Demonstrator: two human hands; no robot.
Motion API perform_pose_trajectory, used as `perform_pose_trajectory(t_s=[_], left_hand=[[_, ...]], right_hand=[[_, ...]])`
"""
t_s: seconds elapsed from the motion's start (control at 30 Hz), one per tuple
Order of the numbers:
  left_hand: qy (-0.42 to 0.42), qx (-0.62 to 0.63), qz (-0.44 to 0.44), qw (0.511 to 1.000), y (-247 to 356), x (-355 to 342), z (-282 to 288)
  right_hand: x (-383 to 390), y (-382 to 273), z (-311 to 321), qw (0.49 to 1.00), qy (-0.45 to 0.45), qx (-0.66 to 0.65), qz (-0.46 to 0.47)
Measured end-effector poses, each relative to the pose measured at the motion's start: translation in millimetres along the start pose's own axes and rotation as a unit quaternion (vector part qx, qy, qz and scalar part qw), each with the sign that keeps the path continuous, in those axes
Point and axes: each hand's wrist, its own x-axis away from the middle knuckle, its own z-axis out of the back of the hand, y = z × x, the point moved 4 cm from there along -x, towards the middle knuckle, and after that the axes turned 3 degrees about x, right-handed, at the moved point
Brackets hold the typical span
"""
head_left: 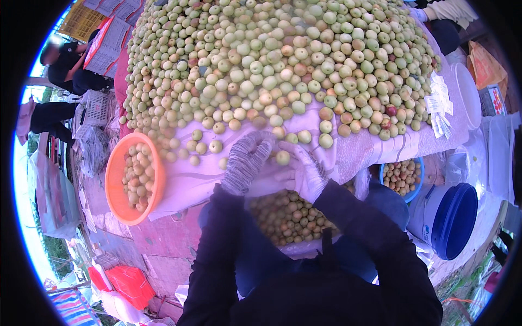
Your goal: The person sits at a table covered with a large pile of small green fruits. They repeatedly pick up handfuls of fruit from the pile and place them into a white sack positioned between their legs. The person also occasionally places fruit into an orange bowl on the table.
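My left hand (249, 162), in a pale glove with a grey striped cuff, is at the near edge of a large heap of small round green-yellow fruits (304, 60). Its fingers are curled inward, and whatever they hold is hidden. Just to its right, my right hand (307, 173), also in a pale glove, has its fingers bent around a round green fruit (283, 157). Both hands are over the pale cloth (190, 179) under the heap. Below them, between my knees, sits a container full of smaller, browner-looking fruits (293, 217), partly covered by my forearms.
An orange basin (112, 187) of fruits stands at the left. On the right are a blue basin (418, 179) of fruits and a dark blue bucket (454, 220). Red bags (130, 285) lie at lower left. People (68, 65) are at the far left, and a sleeved arm (448, 11) at upper right.
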Motion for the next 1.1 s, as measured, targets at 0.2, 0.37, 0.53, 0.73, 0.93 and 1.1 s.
perform_pose_trajectory(t_s=[0.2, 0.37, 0.53, 0.73, 0.93, 1.1], left_hand=[[0.014, -0.297, -0.169, 0.94, 21.1, -71.2, -42.7], [0.038, -0.564, -0.243, 0.788, 39.3, -121.9, -79.8], [-0.031, -0.631, -0.121, 0.766, 31.7, -112.7, -88.1], [-0.047, -0.624, 0.032, 0.78, 23.6, -74.2, -69.5], [-0.049, -0.608, 0.005, 0.793, 23.4, -26.9, -38.7], [0.134, -0.513, -0.181, 0.828, 44.2, -80.2, 26.2]], right_hand=[[8.4, -2.4, 19.5, 0.983, 0.131, -0.077, 0.101], [21.8, -26.1, 21.6, 0.968, 0.17, -0.041, 0.178], [27.1, -80.5, 34.6, 0.945, 0.171, 0.029, 0.277], [28.7, -74.6, 41.5, 0.946, 0.22, -0.049, 0.232], [30.2, -73.9, 40.9, 0.951, 0.209, -0.075, 0.217], [31.9, -74.3, 35.4, 0.956, 0.202, -0.045, 0.209]])
